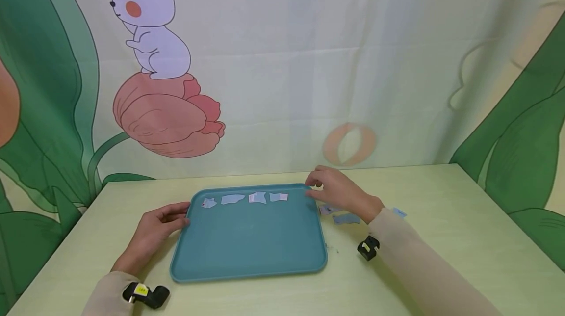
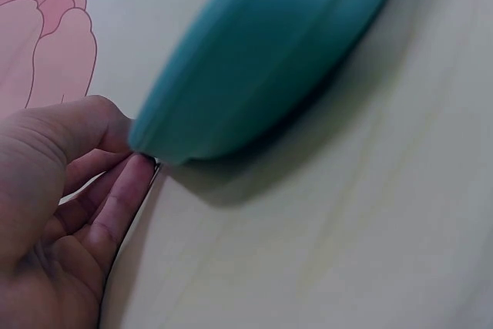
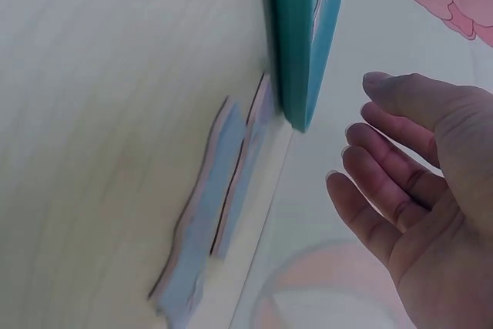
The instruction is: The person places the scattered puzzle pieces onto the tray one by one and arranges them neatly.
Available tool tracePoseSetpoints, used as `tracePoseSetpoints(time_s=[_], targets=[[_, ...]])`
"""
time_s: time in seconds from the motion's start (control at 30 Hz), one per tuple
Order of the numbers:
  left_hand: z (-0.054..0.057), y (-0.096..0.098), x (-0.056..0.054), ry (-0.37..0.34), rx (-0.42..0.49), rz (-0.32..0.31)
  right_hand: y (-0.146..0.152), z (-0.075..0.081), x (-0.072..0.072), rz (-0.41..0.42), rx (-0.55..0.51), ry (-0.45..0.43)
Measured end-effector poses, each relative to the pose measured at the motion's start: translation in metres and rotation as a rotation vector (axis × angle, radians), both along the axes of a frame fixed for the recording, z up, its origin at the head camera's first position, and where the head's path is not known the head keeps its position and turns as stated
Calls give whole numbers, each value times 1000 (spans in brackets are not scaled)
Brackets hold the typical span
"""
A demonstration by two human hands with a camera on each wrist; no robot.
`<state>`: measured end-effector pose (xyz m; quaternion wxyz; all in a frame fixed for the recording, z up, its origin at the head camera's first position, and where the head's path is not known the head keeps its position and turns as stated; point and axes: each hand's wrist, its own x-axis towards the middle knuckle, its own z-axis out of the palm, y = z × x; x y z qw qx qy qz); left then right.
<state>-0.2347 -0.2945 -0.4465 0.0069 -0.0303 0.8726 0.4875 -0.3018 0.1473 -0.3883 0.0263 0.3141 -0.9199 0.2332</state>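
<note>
A teal tray (image 1: 249, 242) lies on the table, with several torn-looking light-blue cardboard pieces (image 1: 233, 199) in a row along its far side. My left hand (image 1: 154, 230) holds the tray's left edge; in the left wrist view the thumb and fingers (image 2: 139, 171) meet at the tray's rim (image 2: 231, 75). My right hand (image 1: 340, 191) hovers by the far right corner, with nothing between its loosely bent fingers (image 3: 397, 152). Below it, two more pieces, a purplish one (image 1: 327, 209) and a grey-blue one (image 1: 346, 219), lie on the table beside the tray.
Another small blue piece (image 1: 399, 212) lies farther right, past the right wrist. The pale table (image 1: 459, 237) ends at a printed curtain (image 1: 273, 85) with a rabbit and a flower. Black devices (image 1: 368, 248) are worn on both wrists.
</note>
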Motion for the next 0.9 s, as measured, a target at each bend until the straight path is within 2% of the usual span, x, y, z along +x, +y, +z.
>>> tracePoseSetpoints(time_s=[0.27,0.73,0.9], targets=[[0,1,0,4,-2,1,23,-4,2,-8,-17,3],[0,1,1,-5,-1,13,53,-12,3,-26,11,-88],[1,2,0,0,1,7,62,-16,2,-19,33,-96]])
